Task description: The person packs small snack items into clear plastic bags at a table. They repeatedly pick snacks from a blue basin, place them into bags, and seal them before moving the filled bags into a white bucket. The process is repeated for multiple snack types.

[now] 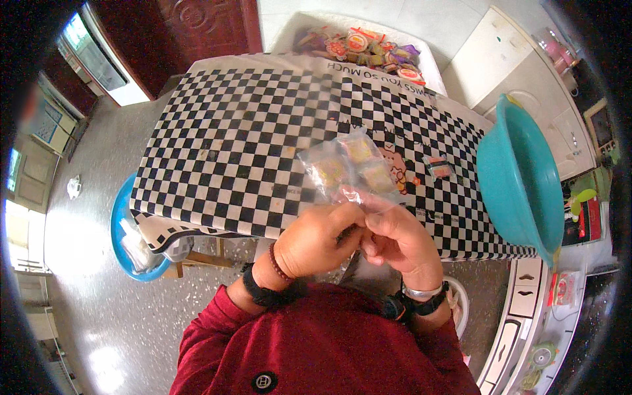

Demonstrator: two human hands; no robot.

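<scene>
A clear plastic bag [348,170] holding several small yellowish packets is held up in front of me over the checkered tablecloth. My left hand [321,242] pinches the bag's near edge, its fingers curled inward. Close against it, my right hand [407,237] grips the same edge with the thumb on top. The fingertips of both hands meet there, and parts of them are hidden. To the right of the bag, a small wrapped packet [439,168] with a red and dark pattern lies on the tablecloth [222,148].
A large teal plastic basin [493,187] stands tilted at the table's right side. Beyond the far edge, a white container [434,74] holds several colourful wrapped packets [370,49]. At lower left, a blue basin [118,222] contains clear plastic bags [140,249]. White cabinets [533,94] line the right.
</scene>
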